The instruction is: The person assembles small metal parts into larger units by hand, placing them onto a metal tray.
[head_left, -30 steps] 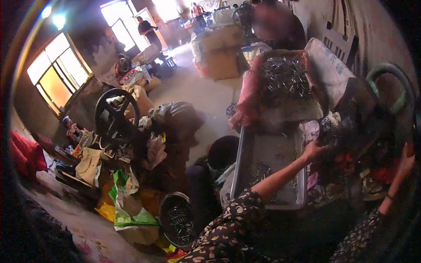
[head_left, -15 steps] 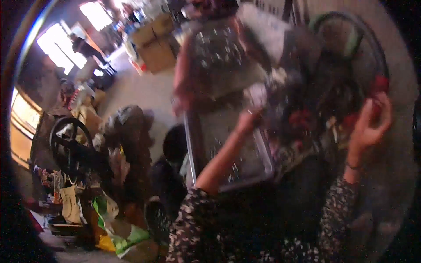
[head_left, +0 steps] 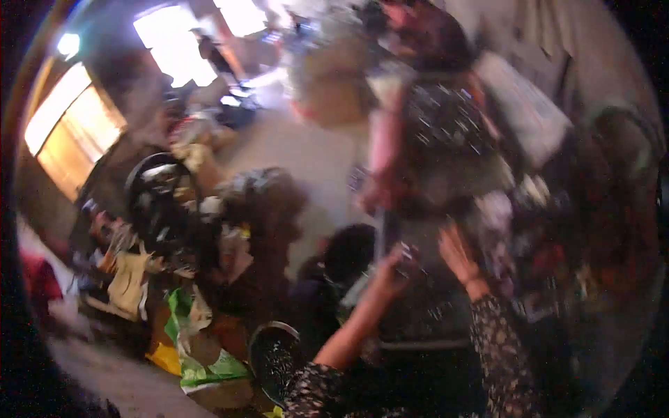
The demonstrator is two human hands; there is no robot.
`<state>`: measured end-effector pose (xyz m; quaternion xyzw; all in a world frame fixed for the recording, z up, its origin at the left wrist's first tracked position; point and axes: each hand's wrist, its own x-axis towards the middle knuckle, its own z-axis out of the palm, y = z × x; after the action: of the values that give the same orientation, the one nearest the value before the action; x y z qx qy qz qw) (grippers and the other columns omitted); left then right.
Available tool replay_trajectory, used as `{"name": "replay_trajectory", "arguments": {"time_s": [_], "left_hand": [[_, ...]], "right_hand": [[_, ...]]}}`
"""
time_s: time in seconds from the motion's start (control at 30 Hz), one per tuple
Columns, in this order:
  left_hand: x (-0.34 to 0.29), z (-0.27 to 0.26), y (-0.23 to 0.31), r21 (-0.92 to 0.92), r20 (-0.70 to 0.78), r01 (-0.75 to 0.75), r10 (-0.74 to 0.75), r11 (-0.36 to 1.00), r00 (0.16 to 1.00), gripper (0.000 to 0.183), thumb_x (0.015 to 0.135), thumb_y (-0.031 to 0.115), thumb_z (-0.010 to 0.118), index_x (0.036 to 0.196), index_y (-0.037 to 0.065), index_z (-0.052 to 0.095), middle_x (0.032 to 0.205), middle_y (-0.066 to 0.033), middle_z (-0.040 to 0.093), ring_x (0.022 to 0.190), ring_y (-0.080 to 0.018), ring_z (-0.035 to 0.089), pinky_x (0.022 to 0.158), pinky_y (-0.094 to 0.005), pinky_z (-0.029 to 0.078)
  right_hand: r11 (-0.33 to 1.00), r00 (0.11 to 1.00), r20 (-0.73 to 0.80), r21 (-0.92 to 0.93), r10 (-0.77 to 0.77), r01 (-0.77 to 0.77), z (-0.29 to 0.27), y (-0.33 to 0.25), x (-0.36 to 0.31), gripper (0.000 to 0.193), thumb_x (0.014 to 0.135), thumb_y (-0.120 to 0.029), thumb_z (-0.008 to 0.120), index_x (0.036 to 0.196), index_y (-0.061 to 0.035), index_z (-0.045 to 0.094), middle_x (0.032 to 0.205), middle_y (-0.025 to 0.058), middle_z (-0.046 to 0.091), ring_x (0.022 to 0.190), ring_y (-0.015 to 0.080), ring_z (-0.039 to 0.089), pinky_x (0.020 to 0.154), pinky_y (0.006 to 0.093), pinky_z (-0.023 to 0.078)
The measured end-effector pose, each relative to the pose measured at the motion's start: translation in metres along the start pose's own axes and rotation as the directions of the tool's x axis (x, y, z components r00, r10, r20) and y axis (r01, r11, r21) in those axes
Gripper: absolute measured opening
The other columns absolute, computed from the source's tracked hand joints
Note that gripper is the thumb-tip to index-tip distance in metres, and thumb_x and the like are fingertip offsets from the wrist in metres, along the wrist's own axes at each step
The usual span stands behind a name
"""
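Observation:
My left hand [head_left: 396, 270] is over the left side of a dark tray-like work surface [head_left: 425, 344] with a pale metal rim. Motion smears its fingers, and small glints show at the fingertips; whether it holds anything is unclear. To its right, my right hand [head_left: 460, 256] reaches over the same surface with its fingers stretched out, open, nothing visible in it. Small shiny pieces [head_left: 437, 310] lie scattered below my hands. A blurred whitish-pink bundle [head_left: 495, 209] is just beyond my right hand.
Across from me, a co-worker's hand [head_left: 380, 194] rests at the surface's left edge, near a heap of shiny pieces [head_left: 442, 111]. A round pan [head_left: 275, 359] of small pieces stands at lower left, beside a green and white sack [head_left: 209, 369]. A black handwheel [head_left: 162, 195] stands farther left.
The view has swung, shifting the scene rightward. My right hand has left the red thing at the right and come over the tray; my left hand has drawn back from the whitish bundle.

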<state>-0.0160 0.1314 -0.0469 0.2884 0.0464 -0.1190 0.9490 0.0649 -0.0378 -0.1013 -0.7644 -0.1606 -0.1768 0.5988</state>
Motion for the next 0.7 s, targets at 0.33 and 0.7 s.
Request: {"name": "replay_trajectory", "arguments": {"time_s": [0.33,0.7], "left_hand": [[0.018,0.002,-0.013,-0.294,0.123,0.095,-0.061,0.951,0.991,0.036,0.080,0.014,0.050,0.113,0.008,0.038,0.096,-0.0070,0.051,0.086,-0.0162,0.051,0.074,-0.0247,0.046],[0.004,0.004,-0.006,-0.349,0.059,0.075,-0.058,0.934,0.997,0.032,0.081,0.018,0.048,0.111,0.010,0.041,0.086,-0.0039,0.053,0.074,-0.0141,0.053,0.060,-0.0244,0.046]], "right_hand": [[0.404,0.989,0.031,-0.911,-0.145,0.088,-0.005,0.068,0.049,0.023,0.072,-0.003,0.043,0.093,0.0016,0.049,0.098,0.0168,0.045,0.089,0.0298,0.046,0.071,0.0360,0.041],[0.787,0.980,0.165,-0.617,0.108,0.017,-0.032,-0.034,0.023,0.014,0.069,-0.008,0.052,0.080,0.0004,0.052,0.087,0.0184,0.050,0.079,0.0336,0.049,0.067,0.0363,0.041]]}}
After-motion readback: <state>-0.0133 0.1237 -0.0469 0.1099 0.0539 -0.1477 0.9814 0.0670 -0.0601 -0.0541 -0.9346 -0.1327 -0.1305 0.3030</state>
